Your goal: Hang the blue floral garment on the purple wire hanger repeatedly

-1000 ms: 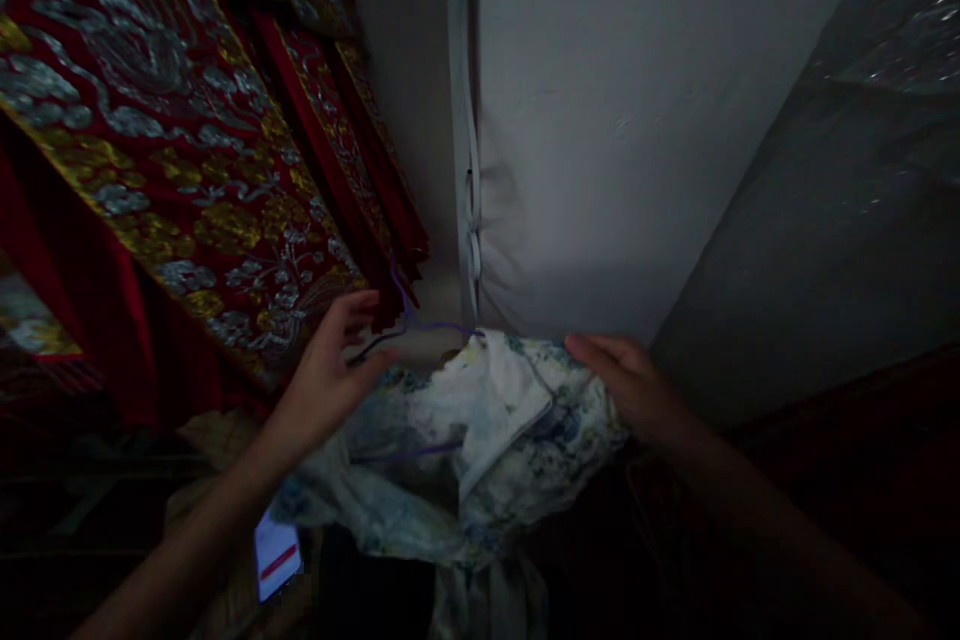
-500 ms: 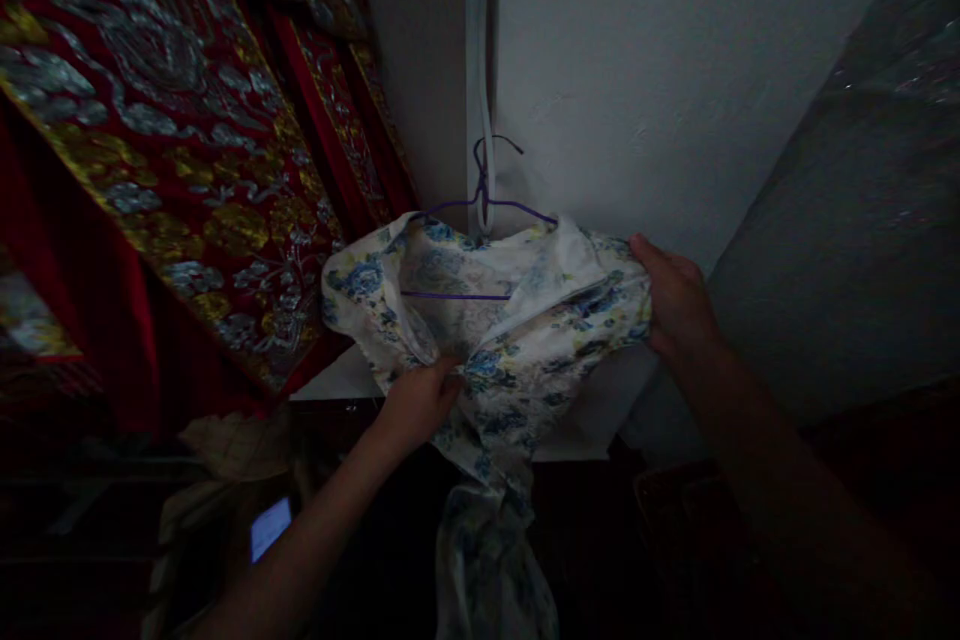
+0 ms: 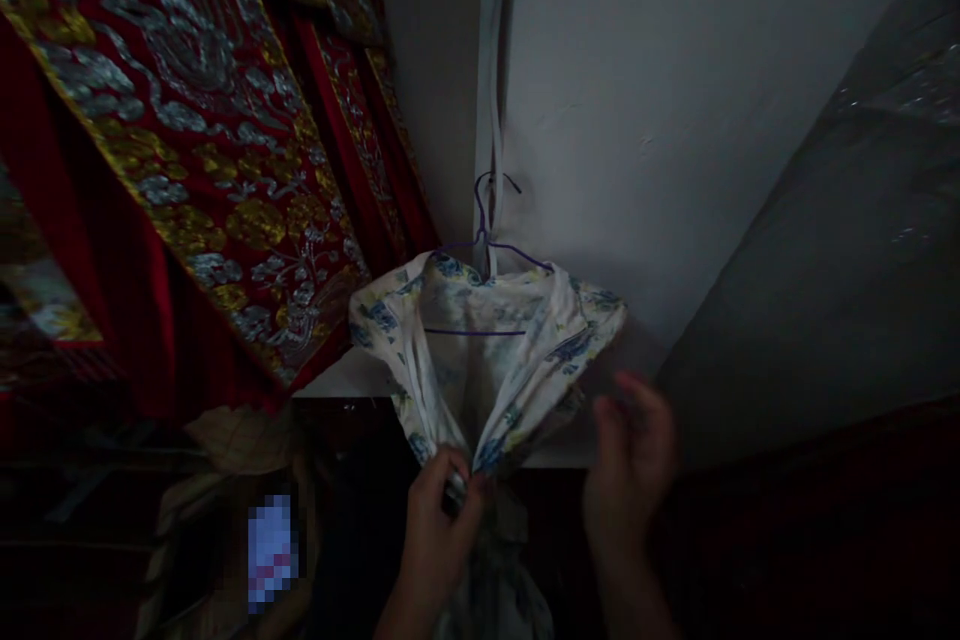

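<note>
A white garment with blue and yellow flowers (image 3: 487, 360) hangs on a thin purple wire hanger (image 3: 484, 240), whose hook sits on a white strip (image 3: 495, 100) running down the wall. My left hand (image 3: 439, 520) is closed, pinching the garment's two front edges together below the neckline. My right hand (image 3: 634, 460) hovers just right of the garment, blurred, its fingers loosely curled and holding nothing that I can see.
Red cloths embroidered in gold and silver (image 3: 187, 150) hang at the left. A pale wall (image 3: 637, 100) stands behind the garment, and a grey plastic-covered surface (image 3: 840, 250) slopes at the right. A dark pile of fabric (image 3: 225, 480) lies low on the left.
The garment went from bunched in both hands to hanging on the wall strip. My left hand slid down its front. My right hand let go of the shoulder and dropped lower.
</note>
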A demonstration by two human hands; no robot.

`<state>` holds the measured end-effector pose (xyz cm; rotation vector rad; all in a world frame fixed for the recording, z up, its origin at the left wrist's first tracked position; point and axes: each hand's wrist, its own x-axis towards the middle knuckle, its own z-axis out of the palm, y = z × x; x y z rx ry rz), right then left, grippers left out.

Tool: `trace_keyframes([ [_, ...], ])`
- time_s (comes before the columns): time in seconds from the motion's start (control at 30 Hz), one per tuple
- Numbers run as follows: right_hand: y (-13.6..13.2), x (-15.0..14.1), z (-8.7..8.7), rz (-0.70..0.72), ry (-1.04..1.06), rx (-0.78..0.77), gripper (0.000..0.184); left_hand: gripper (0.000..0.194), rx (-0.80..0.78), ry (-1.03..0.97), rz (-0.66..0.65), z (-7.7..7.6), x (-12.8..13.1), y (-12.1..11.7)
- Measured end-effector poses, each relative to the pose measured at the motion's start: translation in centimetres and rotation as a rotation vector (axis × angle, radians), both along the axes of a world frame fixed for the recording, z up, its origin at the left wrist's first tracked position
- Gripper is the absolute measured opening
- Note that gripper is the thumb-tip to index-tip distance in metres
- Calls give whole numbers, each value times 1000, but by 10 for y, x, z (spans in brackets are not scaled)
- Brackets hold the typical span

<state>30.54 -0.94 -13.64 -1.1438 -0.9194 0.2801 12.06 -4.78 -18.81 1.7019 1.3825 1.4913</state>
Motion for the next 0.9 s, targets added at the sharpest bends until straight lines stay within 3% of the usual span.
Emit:
trace_keyframes([
  [0.03,-17,-21,-16,70,72,-81,24,14,-30,-102,-18,-2,4,-3],
  [0.1,-43,-56,-44,360,154,-253,24,14,-97,-313,-67,-5,9,-6],
  [0.17,-56,-76,-62,539,160,-336,28,45,-146,-489,-111,-5,12,-9],
  [0.23,-55,-79,-69,603,132,-351,32,72,-177,-584,-157,-7,13,-11],
  [0.33,-42,-65,-65,669,48,-370,36,84,-195,-649,-151,-11,15,-12],
  [0.43,-34,-51,-59,748,-40,-408,35,69,-200,-639,-101,-16,17,-13],
  [0.57,-37,-39,-64,651,-139,-422,32,14,-187,-385,-123,-16,20,-15],
  [0.67,-40,-32,-67,609,-176,-404,31,15,-137,-252,-114,-11,23,-17],
  [0.9,-44,-24,-60,693,-195,-369,29,16,-61,-182,-109,-5,23,-16],
])
